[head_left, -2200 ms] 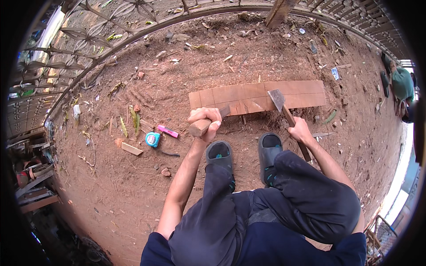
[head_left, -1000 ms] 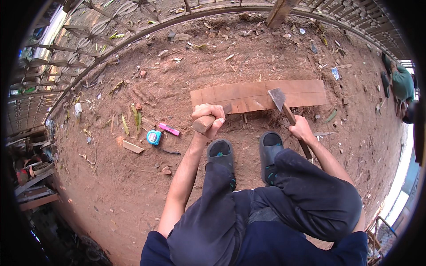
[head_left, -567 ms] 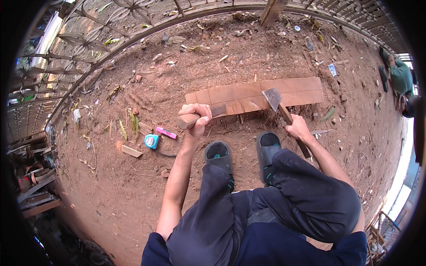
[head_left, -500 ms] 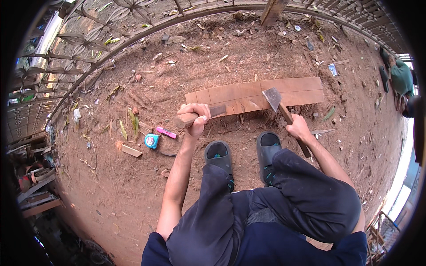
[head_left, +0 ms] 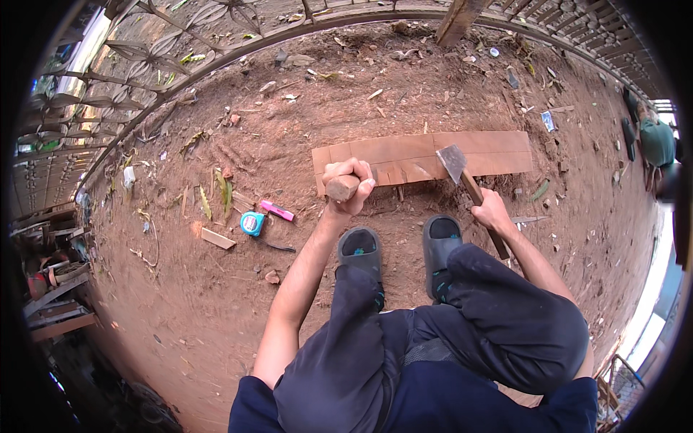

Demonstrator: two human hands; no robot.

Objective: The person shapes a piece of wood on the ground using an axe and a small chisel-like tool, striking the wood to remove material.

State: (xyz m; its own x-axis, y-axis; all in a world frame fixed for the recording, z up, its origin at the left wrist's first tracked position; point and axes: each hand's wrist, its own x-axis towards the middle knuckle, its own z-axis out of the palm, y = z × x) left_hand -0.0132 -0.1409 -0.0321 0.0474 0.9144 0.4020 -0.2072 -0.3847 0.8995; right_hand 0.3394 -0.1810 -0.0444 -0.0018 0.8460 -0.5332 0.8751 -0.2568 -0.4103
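Note:
My left hand (head_left: 355, 173) is wrapped round the wooden handle of a chisel (head_left: 341, 189), its butt end pointing up toward me. The blade is hidden below the fist, at the near left edge of a long reddish-brown board (head_left: 497, 151) lying on the dirt. Pencil-like lines and several cuts along the near edge mark this board. In my right hand (head_left: 491, 211) is a hatchet (head_left: 473, 189), gripped midway down its wooden handle. Its wide grey metal head hangs over the board's near edge, right of the chisel; whether it touches the wood I cannot tell.
On the left lie a turquoise tape measure (head_left: 252, 223), a pink marker-like item (head_left: 278, 211) and a small wood offcut (head_left: 218, 238). A pointed saw-like blade (head_left: 529, 219) lies beyond my right hand. A metal fence (head_left: 238, 45) curves behind. Another person (head_left: 655, 142) is at far right.
My left hand has moved right and turned the chisel from lying slanted, blade showing, to standing more upright. The right hand and hatchet have barely moved; the whole view has shifted slightly.

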